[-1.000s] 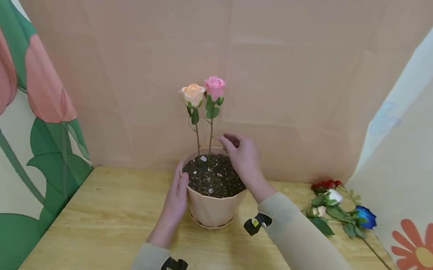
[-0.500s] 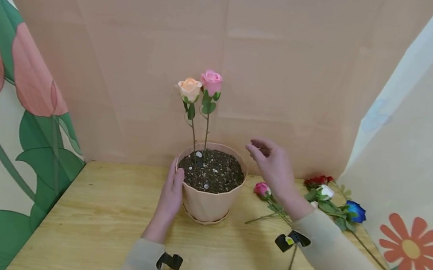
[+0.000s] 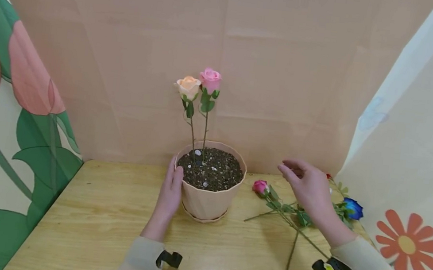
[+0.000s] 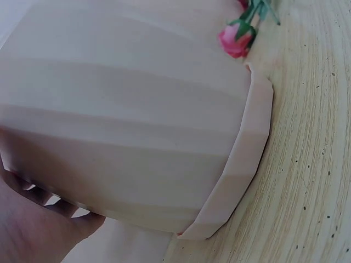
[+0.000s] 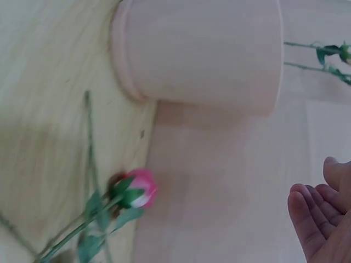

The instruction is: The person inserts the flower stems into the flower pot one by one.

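The left hand's (image 3: 170, 192) nearly straight fingers rested against the faceted pale-pink pot (image 3: 208, 205), near mid back edge of the wooden surface (image 3: 111, 216); the right hand (image 3: 310, 188), fingers loosely bent, thumb slightly apart, hung near the green-leaved deep-pink rose (image 3: 260, 187).

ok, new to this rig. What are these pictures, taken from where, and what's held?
No machine, just a person's bare left hand and right hand. The head picture looks forward and down; the sideways-looking ones come from a camera on each wrist. On the table stands a pot of soil holding a peach rose and a pink rose; loose flowers lie to its right. The left hand rests against the pot's side; the right hand is raised, holding nothing visible.
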